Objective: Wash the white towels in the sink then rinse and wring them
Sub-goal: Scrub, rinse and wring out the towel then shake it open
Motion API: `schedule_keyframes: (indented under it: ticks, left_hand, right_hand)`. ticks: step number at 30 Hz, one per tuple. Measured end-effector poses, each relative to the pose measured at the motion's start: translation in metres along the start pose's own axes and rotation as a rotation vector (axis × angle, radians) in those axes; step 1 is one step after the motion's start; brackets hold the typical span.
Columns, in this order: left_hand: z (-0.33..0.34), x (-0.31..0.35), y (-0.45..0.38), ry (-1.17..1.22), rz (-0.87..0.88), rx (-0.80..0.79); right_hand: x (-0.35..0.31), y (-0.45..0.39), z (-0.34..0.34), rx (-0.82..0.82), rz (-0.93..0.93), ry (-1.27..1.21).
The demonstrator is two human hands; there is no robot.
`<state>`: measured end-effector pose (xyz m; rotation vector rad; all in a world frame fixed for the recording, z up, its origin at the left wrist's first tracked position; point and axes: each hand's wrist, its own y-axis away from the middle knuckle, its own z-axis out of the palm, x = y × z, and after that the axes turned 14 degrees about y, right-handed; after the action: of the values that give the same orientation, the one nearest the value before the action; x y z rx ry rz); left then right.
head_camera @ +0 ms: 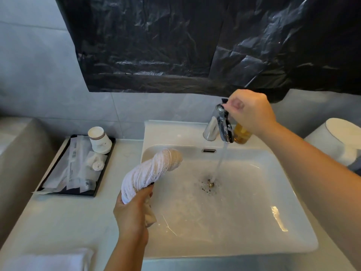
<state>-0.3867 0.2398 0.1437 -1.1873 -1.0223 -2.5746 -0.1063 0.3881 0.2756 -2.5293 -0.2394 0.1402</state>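
Over the sink, your left hand grips the twisted towel; right hand, fingers curled on the faucet lever. Keep that twist tight.

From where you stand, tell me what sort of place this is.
Probably a hotel bathroom. A white sink with a running faucet sits in a counter, and a black tray beside it holds paper cups and sealed guest toiletries.

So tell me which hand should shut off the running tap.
Right. The right hand already grips the faucet handle above the running water, while the left hand holds the twisted towel over the sink.
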Motion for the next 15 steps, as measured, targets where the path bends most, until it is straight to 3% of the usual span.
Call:
schedule_keyframes:
  ticks: [2,4,5,7,9,12,14,15]
  left_hand:
    - [0.0,0.001,0.001,0.015,-0.006,0.013]
    - [0.001,0.002,0.003,0.028,-0.018,0.012]
    - [0.001,0.002,0.003,0.034,-0.016,0.014]
    - [0.002,0.003,0.002,0.028,0.003,0.023]
    - [0.002,0.004,0.003,0.007,0.024,0.022]
    - [0.001,0.006,0.008,-0.008,0.042,0.003]
    - [0.0,0.008,0.011,-0.017,0.051,-0.003]
    - [-0.001,0.009,0.013,-0.02,0.055,-0.007]
  right_hand:
    - [-0.012,0.029,0.022,0.133,0.433,-0.35]
    - [-0.021,0.06,0.05,0.204,1.116,-0.831]
    - [-0.025,0.073,0.06,0.168,1.442,-1.117]
    - [-0.035,0.094,0.076,0.098,1.784,-1.72]
    - [-0.04,0.104,0.086,0.123,1.812,-1.951]
    - [-0.051,0.101,0.098,0.2,1.728,-2.016]
    - [-0.066,0.102,0.112,0.085,1.687,-1.895]
    - [-0.076,0.108,0.121,-0.048,1.629,-1.726]
